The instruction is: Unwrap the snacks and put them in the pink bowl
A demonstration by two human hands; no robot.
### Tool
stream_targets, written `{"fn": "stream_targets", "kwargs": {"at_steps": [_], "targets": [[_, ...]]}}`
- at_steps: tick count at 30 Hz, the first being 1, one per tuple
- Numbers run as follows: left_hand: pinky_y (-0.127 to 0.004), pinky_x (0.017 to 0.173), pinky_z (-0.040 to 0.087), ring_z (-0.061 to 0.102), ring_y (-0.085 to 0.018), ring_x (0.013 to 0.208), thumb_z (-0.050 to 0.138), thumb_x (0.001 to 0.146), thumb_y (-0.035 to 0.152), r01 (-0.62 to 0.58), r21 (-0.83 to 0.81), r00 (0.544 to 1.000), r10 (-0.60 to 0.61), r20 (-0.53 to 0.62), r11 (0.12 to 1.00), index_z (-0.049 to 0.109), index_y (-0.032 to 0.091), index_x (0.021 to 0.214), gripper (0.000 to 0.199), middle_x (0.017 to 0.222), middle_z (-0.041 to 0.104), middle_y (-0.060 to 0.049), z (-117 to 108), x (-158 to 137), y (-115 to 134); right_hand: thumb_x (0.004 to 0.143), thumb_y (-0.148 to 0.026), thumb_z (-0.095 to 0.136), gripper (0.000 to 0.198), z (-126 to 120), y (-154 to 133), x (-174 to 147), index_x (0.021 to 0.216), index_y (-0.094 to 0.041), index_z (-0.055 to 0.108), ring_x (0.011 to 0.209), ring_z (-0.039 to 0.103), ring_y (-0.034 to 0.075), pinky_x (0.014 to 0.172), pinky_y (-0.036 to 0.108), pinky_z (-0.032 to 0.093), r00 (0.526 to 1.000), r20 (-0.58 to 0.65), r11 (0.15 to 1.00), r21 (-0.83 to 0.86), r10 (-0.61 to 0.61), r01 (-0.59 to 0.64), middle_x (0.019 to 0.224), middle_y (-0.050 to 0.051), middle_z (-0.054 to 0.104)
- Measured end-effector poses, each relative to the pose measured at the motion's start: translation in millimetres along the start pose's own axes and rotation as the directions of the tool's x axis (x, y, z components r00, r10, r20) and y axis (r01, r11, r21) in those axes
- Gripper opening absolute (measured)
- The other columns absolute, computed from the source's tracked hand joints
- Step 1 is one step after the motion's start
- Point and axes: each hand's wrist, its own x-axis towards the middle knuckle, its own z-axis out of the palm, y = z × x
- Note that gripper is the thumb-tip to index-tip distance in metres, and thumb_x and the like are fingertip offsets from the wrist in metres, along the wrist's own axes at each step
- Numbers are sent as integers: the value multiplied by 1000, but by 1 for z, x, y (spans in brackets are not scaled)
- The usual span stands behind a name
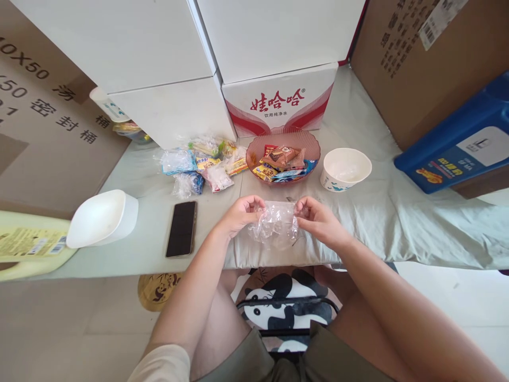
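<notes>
Between my two hands a clear plastic bag [276, 220] is stretched above the front of the cloth-covered table. My left hand [245, 212] pinches its left edge, and my right hand [316, 217] pinches the right edge. The bag looks crinkled, and I cannot make out anything inside it. Just behind it sits a pink ribbed bowl [254, 151] with several wrapped snacks [284, 159]. Right of the bowl stands a white paper cup [342, 183] with something clear and crumpled inside. Left of the bowl lies a pile of packaged snacks in clear bags [214, 164].
A black phone [181, 229] lies left of my arm, beside a white square container [104, 217]. A white and red carton [282, 103] stands behind the bowl. A blue jug [457, 138] and brown cardboard box [429, 63] bound the right; another cardboard box [43, 106] stands left.
</notes>
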Motion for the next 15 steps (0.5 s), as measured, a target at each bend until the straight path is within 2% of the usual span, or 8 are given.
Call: {"fn": "stream_targets", "kwargs": {"at_steps": [4,6,8,10,12,15], "targets": [[-22,69,44,60,-10,72,88,57,28,-45,-45,999,45,5,998,55,17,85,45,78,62,3,-1,1,-2,66,-30,71,44,2,-1,1,103,-26,47,73,54,12,66,25,43,995,-98,990,139,30,-16,86,-3,59],[-22,69,45,59,-9,70,88,56,25,-75,-52,997,74,-26,996,54,18,89,48,79,60,4,0,1,-3,71,-36,68,45,2,-1,2,110,-27,47,75,56,14,66,26,44,985,-153,984,168,84,-58,86,-2,60],[-21,68,45,58,-8,69,88,56,24,-94,-52,994,92,-55,994,53,19,93,52,79,58,5,1,2,-3,74,-43,67,45,1,-2,2,113,-26,49,72,55,14,63,27,44,979,-150,982,152,137,-114,82,-3,60],[-21,67,45,57,-9,69,88,56,23,-99,-47,993,96,-68,994,52,20,98,56,78,58,6,1,1,-2,73,-45,69,43,0,-2,2,107,-23,54,68,54,14,61,27,42,984,-85,985,87,154,-147,77,-2,59],[-21,68,45,58,-9,68,87,56,25,-94,-49,993,90,-72,994,51,21,104,60,78,59,6,2,1,0,71,-44,71,34,0,-2,2,92,-20,57,65,51,13,62,27,40,992,-19,992,14,128,-127,71,-3,57],[-23,72,46,62,-11,73,87,59,29,-64,-91,997,59,-58,994,49,22,114,67,82,64,4,3,0,0,71,-44,71,29,0,-2,1,76,-19,55,63,47,11,63,27,39,998,-13,998,-30,59,-60,67,-4,53]]}}
